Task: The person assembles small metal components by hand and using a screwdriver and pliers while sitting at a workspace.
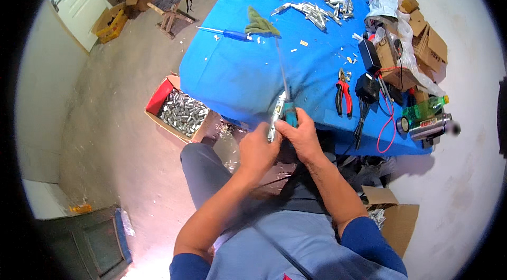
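My left hand point(257, 149) is closed around the lower end of a slim white-and-silver stick-shaped part point(277, 116); its exact kind is unclear. Close beside it, my right hand point(302, 135) grips the teal handle of a screwdriver point(290, 113), whose long thin shaft points away over the table. The right thumb reaches toward the slim part, and the two things meet or nearly meet above the table's near edge. Beyond them lie a green cloth glove point(260, 22) and a blue-handled screwdriver point(235, 35). Red-handled pliers point(344, 95) rest to the right.
A blue cloth covers the table point(232, 74). Piles of similar slim parts point(317, 13) lie at its far side. An open box of small metal cylinders point(182, 114) stands left. Black adapters point(366, 88), a red cable, a green bottle point(425, 108) and a steel flask point(430, 127) crowd the right edge.
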`<state>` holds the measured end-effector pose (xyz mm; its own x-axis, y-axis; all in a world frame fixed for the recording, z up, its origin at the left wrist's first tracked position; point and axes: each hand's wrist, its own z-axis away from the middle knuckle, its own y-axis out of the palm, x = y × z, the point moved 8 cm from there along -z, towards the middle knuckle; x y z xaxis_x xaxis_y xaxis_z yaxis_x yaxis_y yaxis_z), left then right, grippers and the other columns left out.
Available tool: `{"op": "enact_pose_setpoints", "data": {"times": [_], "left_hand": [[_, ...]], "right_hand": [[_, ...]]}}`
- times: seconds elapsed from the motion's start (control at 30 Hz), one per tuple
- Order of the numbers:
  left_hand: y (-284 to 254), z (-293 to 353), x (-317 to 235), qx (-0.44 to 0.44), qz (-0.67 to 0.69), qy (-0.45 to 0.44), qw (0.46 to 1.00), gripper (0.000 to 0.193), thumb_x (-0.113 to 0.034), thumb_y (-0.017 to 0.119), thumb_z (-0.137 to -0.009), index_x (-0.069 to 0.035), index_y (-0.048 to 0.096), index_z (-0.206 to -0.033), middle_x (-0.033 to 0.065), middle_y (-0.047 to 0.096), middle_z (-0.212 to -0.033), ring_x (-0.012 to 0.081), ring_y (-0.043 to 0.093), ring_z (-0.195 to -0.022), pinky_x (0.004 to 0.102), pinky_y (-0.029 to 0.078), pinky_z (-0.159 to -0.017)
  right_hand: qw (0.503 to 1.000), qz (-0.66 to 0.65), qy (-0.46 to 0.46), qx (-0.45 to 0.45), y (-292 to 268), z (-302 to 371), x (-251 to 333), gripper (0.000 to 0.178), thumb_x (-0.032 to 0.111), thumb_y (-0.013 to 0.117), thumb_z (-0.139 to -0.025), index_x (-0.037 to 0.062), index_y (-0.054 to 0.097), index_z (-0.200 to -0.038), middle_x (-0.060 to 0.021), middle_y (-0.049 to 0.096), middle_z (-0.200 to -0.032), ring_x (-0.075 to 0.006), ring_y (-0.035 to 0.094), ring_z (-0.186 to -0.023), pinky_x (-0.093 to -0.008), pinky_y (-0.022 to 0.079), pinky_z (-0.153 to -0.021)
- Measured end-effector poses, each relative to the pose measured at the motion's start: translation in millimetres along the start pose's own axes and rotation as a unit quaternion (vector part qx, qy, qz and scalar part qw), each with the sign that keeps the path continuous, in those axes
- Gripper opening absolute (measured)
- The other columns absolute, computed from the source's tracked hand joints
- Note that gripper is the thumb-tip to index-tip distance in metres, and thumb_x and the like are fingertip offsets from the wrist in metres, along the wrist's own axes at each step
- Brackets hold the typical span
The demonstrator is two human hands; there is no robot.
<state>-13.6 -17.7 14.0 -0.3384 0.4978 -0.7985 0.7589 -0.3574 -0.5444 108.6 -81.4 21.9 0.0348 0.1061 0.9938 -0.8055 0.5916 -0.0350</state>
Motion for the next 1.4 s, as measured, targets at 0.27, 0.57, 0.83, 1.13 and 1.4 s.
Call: {"op": "enact_pose_setpoints", "data": {"times": [0.27, 0.57, 0.83, 1.13, 1.4], "left_hand": [[-11.1, 8.4, -19.7, 0.196, 0.021, -0.059, 0.979, 0.032, -0.033, 0.069, -0.083, -0.002, 0.06, -0.081, 0.0182, 0.065, -0.072, 0.0383, 0.064, -0.071, 0.0455, 0.048, -0.063], [-47.2, -30.3, -4.9, 0.127, 0.029, -0.067, 0.989, 0.032, -0.03, 0.073, -0.081, 0.0, 0.062, -0.085, 0.0158, 0.063, -0.078, 0.033, 0.061, -0.071, 0.0412, 0.048, -0.066], [-44.9, -63.7, -31.8, 0.121, -0.051, 0.052, 0.99, 0.034, -0.025, 0.076, -0.081, 0.003, 0.061, -0.092, 0.0126, 0.06, -0.086, 0.0216, 0.058, -0.076, 0.0332, 0.048, -0.07], [-15.5, -74.9, -6.8, 0.248, 0.001, -0.004, 0.969, 0.043, -0.029, 0.074, -0.084, 0.006, 0.06, -0.105, 0.0104, 0.062, -0.086, 0.0182, 0.061, -0.079, 0.0325, 0.05, -0.072], [-6.6, -85.9, 20.9, 0.207, -0.015, -0.051, 0.977, 0.033, -0.029, 0.064, -0.091, 0.002, 0.061, -0.101, 0.0236, 0.062, -0.073, 0.0381, 0.061, -0.066, 0.0428, 0.047, -0.062]], "right_hand": [[0.992, -0.072, 0.038, 0.095, -3.8, -22.3, 12.7, 0.036, 0.014, 0.075, -0.08, -0.0012, 0.059, -0.109, -0.011, 0.069, -0.096, -0.0142, 0.064, -0.082, -0.0285, 0.052, -0.075], [0.933, 0.053, 0.104, 0.342, -15.4, -50.4, 24.2, 0.035, 0.015, 0.076, -0.072, -0.0016, 0.068, -0.101, -0.0071, 0.07, -0.091, -0.0116, 0.063, -0.078, -0.0257, 0.05, -0.073], [0.87, 0.105, 0.099, 0.472, 2.7, -73.7, 41.8, 0.038, 0.018, 0.075, -0.071, -0.0018, 0.069, -0.102, -0.007, 0.07, -0.088, -0.0128, 0.063, -0.072, -0.0269, 0.052, -0.068], [0.839, 0.154, 0.052, 0.519, 16.6, -95.1, 38.8, 0.038, 0.022, 0.076, -0.069, -0.0011, 0.069, -0.097, -0.0042, 0.066, -0.08, -0.0114, 0.06, -0.069, -0.0266, 0.047, -0.061], [0.948, 0.22, -0.027, 0.23, -9.6, -162.4, 55.2, 0.03, 0.027, 0.071, -0.08, 0.0007, 0.065, -0.092, -0.0048, 0.064, -0.076, -0.0122, 0.059, -0.064, -0.0294, 0.048, -0.055]]}}
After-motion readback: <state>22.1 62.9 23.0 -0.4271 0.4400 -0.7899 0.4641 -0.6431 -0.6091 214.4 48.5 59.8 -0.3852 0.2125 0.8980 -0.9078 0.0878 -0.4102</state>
